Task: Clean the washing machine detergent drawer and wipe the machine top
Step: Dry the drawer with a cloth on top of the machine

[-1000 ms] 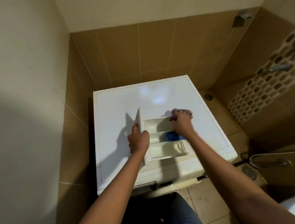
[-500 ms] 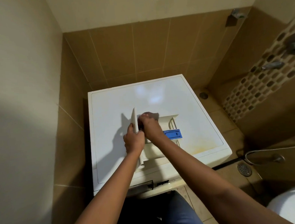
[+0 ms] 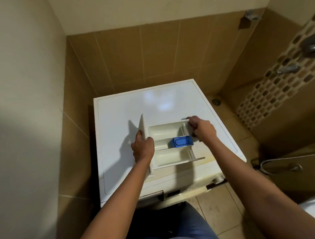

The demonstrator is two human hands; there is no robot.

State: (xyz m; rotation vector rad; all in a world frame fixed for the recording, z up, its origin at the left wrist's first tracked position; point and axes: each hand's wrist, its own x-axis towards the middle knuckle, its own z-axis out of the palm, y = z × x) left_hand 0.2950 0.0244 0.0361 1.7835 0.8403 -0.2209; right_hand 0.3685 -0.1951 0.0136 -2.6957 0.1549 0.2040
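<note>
The cream detergent drawer (image 3: 164,131) lies on the white washing machine top (image 3: 120,121), its front panel to the left. It has three compartments, and a blue insert (image 3: 181,141) sits in the middle one. My left hand (image 3: 142,148) grips the upright front panel. At the drawer's rear end my right hand (image 3: 203,129) has its fingers curled over the back rim. I cannot tell whether that hand also holds a cloth. A yellowish stain (image 3: 211,159) marks the top near its front right corner.
Brown tiled walls close in behind and to the left of the machine. The drawer's open slot (image 3: 168,193) shows in the machine front. On the floor to the right are a drain (image 3: 216,101) and a shower hose (image 3: 274,162). Taps (image 3: 288,69) stick out of the mosaic wall.
My right hand went from the drawer's rear to the inside of the front panel, then back to the rear rim. My left hand kept hold of the front panel.
</note>
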